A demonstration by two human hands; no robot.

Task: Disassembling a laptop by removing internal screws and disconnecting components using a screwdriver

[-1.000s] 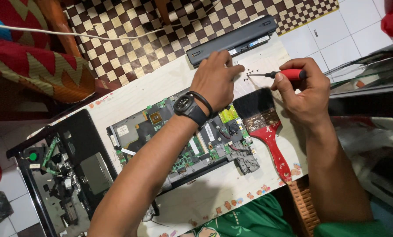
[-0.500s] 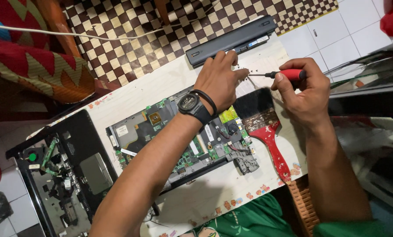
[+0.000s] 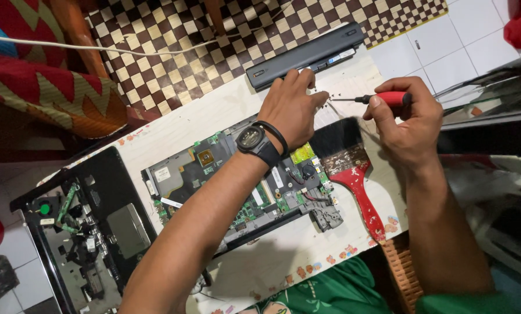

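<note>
Item: exposed green laptop circuit board (image 3: 237, 186), set in a dark chassis on a pale work surface (image 3: 283, 261) with small printed motifs. It lies at centre, partly crossed by the person's left forearm.

Left hand (image 3: 292, 107): reached beyond the board's far edge, fingers curled downward and bunched, tips at a scatter of tiny dark screws (image 3: 330, 96) on the pale surface. Whether a screw is pinched between the tips cannot be told. A black wristwatch (image 3: 251, 139) sits on the wrist.

Right hand (image 3: 408, 122): closed around a red-handled screwdriver (image 3: 382, 97), thumb and forefinger gripping the handle, the thin shaft pointing left toward the left fingertips and the screws.

Adjacent: long black bar-shaped laptop battery (image 3: 307, 55), just behind the left hand. Wide black-bristled paintbrush with red handle (image 3: 353, 168), lying between the hands, bristles beside the board's right edge. Black laptop cover with loose parts (image 3: 80, 227), at far left, apart from the board. Brown-and-cream checkered mat (image 3: 214, 35) beyond the surface.

Handling note, as judgement: the screws are very small and loose, so the tip is best kept low and steady, the left fingers keeping the screws gathered and well apart from the bristles and the open board.
</note>
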